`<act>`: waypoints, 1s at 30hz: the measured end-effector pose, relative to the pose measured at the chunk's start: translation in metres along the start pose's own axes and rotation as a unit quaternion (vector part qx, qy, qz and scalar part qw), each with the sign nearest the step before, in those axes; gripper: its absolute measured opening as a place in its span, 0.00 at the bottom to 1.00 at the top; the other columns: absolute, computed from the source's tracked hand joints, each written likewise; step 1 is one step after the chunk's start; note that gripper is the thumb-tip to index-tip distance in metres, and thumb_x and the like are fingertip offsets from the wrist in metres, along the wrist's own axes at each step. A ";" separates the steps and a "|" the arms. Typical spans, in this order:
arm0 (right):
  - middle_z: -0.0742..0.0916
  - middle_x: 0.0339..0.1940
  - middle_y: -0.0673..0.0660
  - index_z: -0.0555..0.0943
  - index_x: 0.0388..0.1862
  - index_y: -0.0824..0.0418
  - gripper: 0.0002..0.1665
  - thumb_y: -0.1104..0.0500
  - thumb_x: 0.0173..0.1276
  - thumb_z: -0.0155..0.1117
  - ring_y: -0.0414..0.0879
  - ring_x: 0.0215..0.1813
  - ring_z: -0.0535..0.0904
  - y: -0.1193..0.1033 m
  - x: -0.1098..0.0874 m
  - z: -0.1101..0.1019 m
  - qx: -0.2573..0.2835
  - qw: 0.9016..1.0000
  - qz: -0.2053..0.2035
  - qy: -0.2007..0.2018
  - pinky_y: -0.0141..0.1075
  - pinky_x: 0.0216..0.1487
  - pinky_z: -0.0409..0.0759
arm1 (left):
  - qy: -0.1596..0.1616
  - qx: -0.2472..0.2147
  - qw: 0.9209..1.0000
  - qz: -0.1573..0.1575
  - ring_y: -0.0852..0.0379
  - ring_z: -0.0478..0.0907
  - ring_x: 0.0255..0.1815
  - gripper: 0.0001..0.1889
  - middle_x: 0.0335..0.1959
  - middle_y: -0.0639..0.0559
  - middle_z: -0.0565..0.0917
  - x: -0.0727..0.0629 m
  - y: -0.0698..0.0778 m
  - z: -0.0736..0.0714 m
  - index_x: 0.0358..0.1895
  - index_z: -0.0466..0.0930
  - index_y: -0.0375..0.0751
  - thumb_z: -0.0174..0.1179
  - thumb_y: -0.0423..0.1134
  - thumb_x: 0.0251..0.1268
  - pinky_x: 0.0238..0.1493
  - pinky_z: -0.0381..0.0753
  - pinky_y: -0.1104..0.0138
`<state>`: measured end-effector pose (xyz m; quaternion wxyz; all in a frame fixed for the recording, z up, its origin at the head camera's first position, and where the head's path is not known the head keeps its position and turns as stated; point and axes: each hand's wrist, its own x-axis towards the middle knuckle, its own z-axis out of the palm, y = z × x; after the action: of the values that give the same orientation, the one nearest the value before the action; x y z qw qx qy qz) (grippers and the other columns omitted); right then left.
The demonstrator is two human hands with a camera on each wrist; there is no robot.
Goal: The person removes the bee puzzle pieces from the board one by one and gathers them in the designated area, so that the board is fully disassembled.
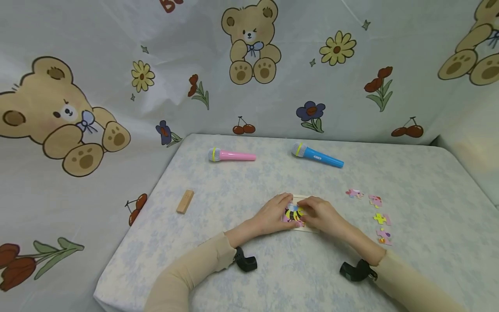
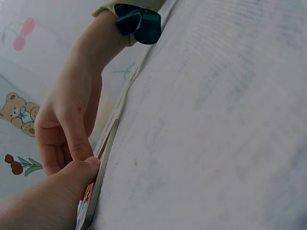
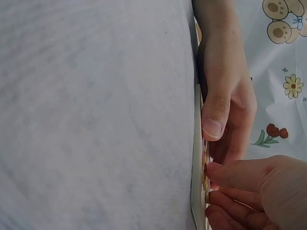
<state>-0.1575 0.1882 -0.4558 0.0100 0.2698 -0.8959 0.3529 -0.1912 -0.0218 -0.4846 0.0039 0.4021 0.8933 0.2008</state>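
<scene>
3 printed teddy bears (image 1: 255, 50) show on the white cloth backdrop (image 1: 175, 43) that hangs behind my worktop (image 1: 241, 182) and down its left side, among daisies, tulips and cherries. A pale cover with faded blue patches lies over the worktop.

Near the middle of it, between my 2 hands, lies the bee jigsaw board (image 1: 306, 230), flat, with its light wooden rim showing. My left hand (image 1: 273, 215) is spread along its left side, thumb at the near part, fingertips at the far edge. My right hand (image 1: 321, 215) has bent fingers on the right part; whether they pinch a piece, I cannot tell.

Loose jigsaw pieces (image 1: 354, 193) lie apart to the right. A pink toy microphone (image 1: 235, 156) and a blue toy microphone (image 1: 321, 157) rest toward the back, and a wooden block (image 1: 185, 202) sits to the left.
</scene>
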 end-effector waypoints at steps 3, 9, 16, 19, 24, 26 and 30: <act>0.83 0.46 0.59 0.79 0.50 0.70 0.19 0.68 0.59 0.67 0.54 0.51 0.78 0.003 0.001 0.001 0.007 1.000 0.004 0.010 0.51 0.52 0.75 | 0.000 -0.001 1.000 0.002 0.52 0.56 0.70 0.45 0.69 0.42 0.63 0.000 0.000 0.000 0.69 0.59 0.31 0.59 0.62 0.59 0.69 0.54 0.64; 0.84 0.46 0.57 0.80 0.50 0.69 0.18 0.67 0.60 0.66 0.50 0.49 0.79 0.004 0.001 0.002 0.033 0.999 0.022 0.021 0.47 0.50 0.78 | 0.003 0.000 1.000 0.002 0.52 0.57 0.70 0.44 0.68 0.42 0.64 -0.001 0.002 -0.001 0.68 0.60 0.31 0.59 0.62 0.59 0.68 0.55 0.65; 0.83 0.47 0.59 0.79 0.49 0.69 0.19 0.70 0.57 0.68 0.52 0.49 0.79 0.001 0.002 0.001 0.029 0.999 0.000 0.030 0.47 0.49 0.78 | 0.002 -0.001 1.000 -0.001 0.52 0.56 0.70 0.45 0.68 0.42 0.63 -0.001 0.001 -0.002 0.69 0.60 0.31 0.59 0.62 0.59 0.68 0.55 0.64; 0.82 0.46 0.58 0.79 0.50 0.69 0.21 0.70 0.56 0.70 0.52 0.50 0.78 0.000 0.003 0.001 0.009 1.000 -0.011 0.024 0.49 0.51 0.77 | 0.001 -0.002 1.000 -0.001 0.51 0.56 0.70 0.45 0.69 0.42 0.63 -0.001 0.001 -0.003 0.69 0.59 0.31 0.59 0.62 0.59 0.69 0.55 0.63; 0.82 0.46 0.57 0.79 0.50 0.69 0.21 0.69 0.56 0.70 0.52 0.50 0.77 -0.001 0.005 -0.001 -0.011 0.999 -0.031 0.012 0.49 0.51 0.77 | -0.007 -0.004 1.000 -0.006 0.51 0.55 0.71 0.45 0.69 0.41 0.62 -0.001 0.001 -0.002 0.70 0.58 0.31 0.59 0.61 0.59 0.69 0.54 0.63; 0.82 0.45 0.57 0.79 0.49 0.69 0.20 0.70 0.56 0.69 0.51 0.49 0.78 -0.001 0.006 -0.002 -0.019 0.999 -0.045 0.012 0.48 0.49 0.77 | -0.004 -0.004 1.000 -0.005 0.51 0.56 0.71 0.45 0.69 0.42 0.63 -0.001 0.001 -0.002 0.70 0.59 0.31 0.59 0.61 0.59 0.69 0.55 0.62; 0.83 0.45 0.57 0.79 0.49 0.68 0.20 0.71 0.56 0.68 0.51 0.49 0.78 -0.001 0.008 -0.006 -0.031 0.997 -0.068 0.009 0.47 0.48 0.78 | 0.004 -0.001 1.000 0.001 0.51 0.57 0.70 0.44 0.68 0.41 0.64 -0.001 0.000 0.000 0.69 0.60 0.31 0.60 0.61 0.58 0.68 0.55 0.62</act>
<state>-0.1647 0.1876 -0.4485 0.0504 0.3266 -0.8858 0.3258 -0.1902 -0.0225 -0.4844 0.0007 0.4024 0.8925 0.2037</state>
